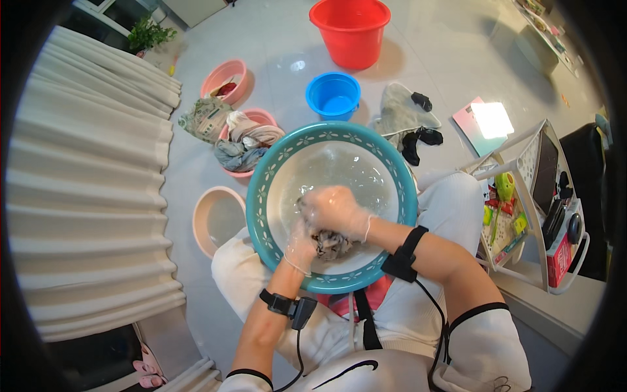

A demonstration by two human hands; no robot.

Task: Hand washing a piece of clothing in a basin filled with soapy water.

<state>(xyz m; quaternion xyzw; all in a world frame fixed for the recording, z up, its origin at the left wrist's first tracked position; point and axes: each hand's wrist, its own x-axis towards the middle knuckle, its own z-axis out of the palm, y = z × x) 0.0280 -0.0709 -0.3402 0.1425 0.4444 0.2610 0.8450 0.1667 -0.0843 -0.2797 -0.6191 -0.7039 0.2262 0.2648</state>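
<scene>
A large teal basin [331, 286] with a white inside and a pale pattern round its rim stands between my knees, holding water. Inside it, a bunched, wet grey cloth with dark marks [334, 246] lies below my hands. My left hand [300, 245], in a thin clear glove, grips part of the cloth at the basin's near left side. Against it my right hand [335, 208], gloved the same way and blurred by motion, is closed on another part of the cloth. Their fingertips are partly hidden.
Beyond the basin are a blue bucket [333, 95] and a red bucket [350, 39]. Pink basins [240, 172] with clothes and a peach basin [200, 223] stand left. Black socks [410, 149] and a grey mesh bag [399, 110] lie right, near a white trolley [526, 196].
</scene>
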